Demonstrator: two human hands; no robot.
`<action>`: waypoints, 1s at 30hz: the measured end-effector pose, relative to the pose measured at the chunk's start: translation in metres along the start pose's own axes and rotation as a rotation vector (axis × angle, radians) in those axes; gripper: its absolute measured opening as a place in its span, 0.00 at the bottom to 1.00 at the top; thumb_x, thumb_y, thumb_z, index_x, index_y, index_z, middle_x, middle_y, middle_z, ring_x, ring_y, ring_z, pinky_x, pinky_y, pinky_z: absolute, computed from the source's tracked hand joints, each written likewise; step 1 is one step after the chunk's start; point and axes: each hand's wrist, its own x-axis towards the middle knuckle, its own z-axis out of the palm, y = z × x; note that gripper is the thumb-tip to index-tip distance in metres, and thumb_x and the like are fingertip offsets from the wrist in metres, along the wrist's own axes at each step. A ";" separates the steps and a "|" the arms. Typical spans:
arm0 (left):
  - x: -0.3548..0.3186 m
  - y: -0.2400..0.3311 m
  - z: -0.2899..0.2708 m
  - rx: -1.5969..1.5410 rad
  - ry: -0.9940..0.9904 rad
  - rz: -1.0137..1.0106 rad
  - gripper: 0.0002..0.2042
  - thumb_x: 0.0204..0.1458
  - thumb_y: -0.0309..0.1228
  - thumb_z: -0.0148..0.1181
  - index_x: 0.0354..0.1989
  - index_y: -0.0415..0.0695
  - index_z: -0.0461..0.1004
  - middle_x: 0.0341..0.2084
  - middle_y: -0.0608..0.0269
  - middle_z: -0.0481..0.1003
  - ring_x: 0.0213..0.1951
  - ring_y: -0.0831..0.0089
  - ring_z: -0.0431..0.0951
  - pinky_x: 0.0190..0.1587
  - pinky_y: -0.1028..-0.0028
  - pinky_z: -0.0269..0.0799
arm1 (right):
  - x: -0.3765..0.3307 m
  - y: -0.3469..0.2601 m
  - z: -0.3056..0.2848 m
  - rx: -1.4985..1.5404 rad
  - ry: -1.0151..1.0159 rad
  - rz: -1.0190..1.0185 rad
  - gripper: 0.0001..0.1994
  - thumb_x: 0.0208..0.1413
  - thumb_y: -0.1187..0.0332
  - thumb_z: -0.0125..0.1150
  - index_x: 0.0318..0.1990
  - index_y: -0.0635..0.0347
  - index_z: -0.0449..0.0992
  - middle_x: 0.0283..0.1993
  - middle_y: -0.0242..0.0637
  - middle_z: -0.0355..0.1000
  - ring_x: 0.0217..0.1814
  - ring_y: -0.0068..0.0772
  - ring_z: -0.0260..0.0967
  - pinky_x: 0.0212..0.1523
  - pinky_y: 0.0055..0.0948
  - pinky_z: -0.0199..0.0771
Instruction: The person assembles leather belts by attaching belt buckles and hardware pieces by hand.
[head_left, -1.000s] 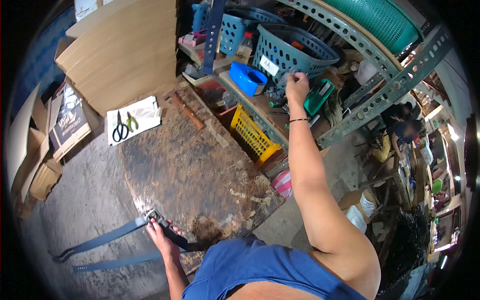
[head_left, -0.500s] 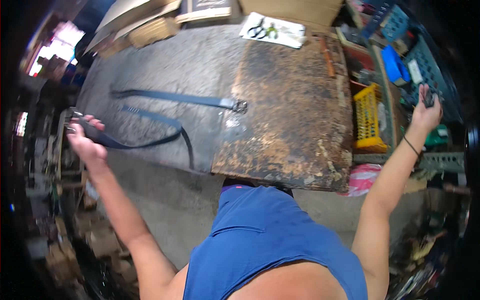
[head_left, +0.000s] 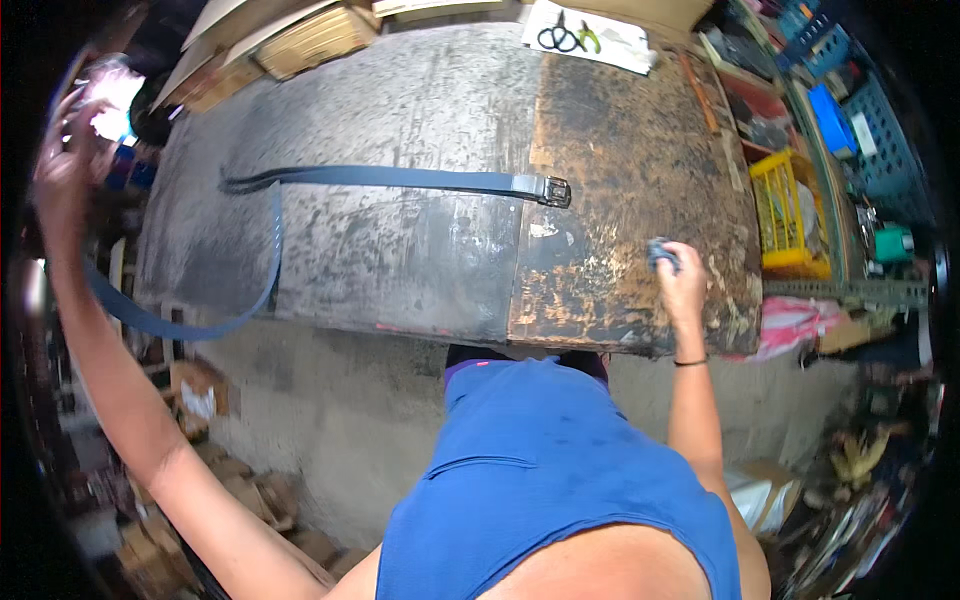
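Observation:
My left hand [head_left: 72, 160] is raised at the far left, its fingers smeared by motion. A dark blue belt [head_left: 200, 330] hangs in a loop off the table's left front edge and runs up behind my left forearm toward that hand. The held end is hidden. Another dark belt [head_left: 400, 178] lies across the table, its metal buckle [head_left: 553, 191] pointing right. Over the worn brown board, my right hand [head_left: 685, 285] pinches a small dark grey-blue wad [head_left: 661, 254] that looks like a crumpled rag.
Black-handled scissors and green-handled cutters [head_left: 588, 38] rest on white paper [head_left: 630, 52] at the back. Cardboard [head_left: 315, 42] lines the far edge. On the right, shelves hold a yellow basket [head_left: 790, 215], a blue bin [head_left: 832, 118] and a green item [head_left: 893, 243].
My right hand has come from the right-hand shelves to over the board with the wad. My left hand has risen and moved farther left, drawing its belt off the table's edge.

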 end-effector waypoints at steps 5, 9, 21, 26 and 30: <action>0.004 0.306 0.035 -1.044 -0.416 0.339 0.26 0.42 0.46 0.74 0.47 0.46 0.75 0.42 0.56 0.76 0.46 0.56 0.78 0.49 0.61 0.76 | -0.046 -0.046 0.082 -0.039 -0.065 0.037 0.11 0.50 0.76 0.57 0.42 0.60 0.75 0.43 0.48 0.73 0.46 0.51 0.73 0.48 0.40 0.73; -0.076 0.439 0.073 -1.450 -0.670 0.468 0.31 0.43 0.54 0.71 0.54 0.52 0.73 0.46 0.54 0.72 0.48 0.52 0.77 0.48 0.58 0.76 | -0.065 -0.072 0.126 -0.092 -0.035 0.098 0.10 0.51 0.76 0.59 0.42 0.58 0.75 0.43 0.45 0.72 0.45 0.52 0.72 0.45 0.44 0.74; -0.177 0.515 0.106 -1.463 -0.288 0.095 0.21 0.45 0.44 0.70 0.47 0.50 0.77 0.36 0.62 0.72 0.37 0.61 0.72 0.39 0.63 0.71 | -0.098 -0.075 0.165 -0.409 0.029 0.114 0.11 0.52 0.70 0.65 0.45 0.54 0.79 0.47 0.39 0.73 0.49 0.48 0.68 0.50 0.43 0.70; -0.187 0.518 0.110 -1.547 -0.313 0.021 0.22 0.46 0.43 0.70 0.47 0.48 0.76 0.36 0.60 0.71 0.39 0.59 0.72 0.41 0.62 0.72 | -0.054 -0.116 0.190 -0.131 -0.076 -0.069 0.09 0.49 0.73 0.66 0.39 0.56 0.81 0.38 0.38 0.76 0.43 0.45 0.70 0.47 0.39 0.71; -0.185 0.513 0.113 -1.674 -0.359 0.011 0.23 0.45 0.43 0.70 0.49 0.47 0.76 0.38 0.58 0.72 0.42 0.57 0.72 0.45 0.62 0.72 | -0.019 -0.148 0.235 -0.026 -0.207 -0.262 0.08 0.45 0.73 0.68 0.36 0.54 0.82 0.35 0.33 0.75 0.44 0.42 0.69 0.46 0.38 0.70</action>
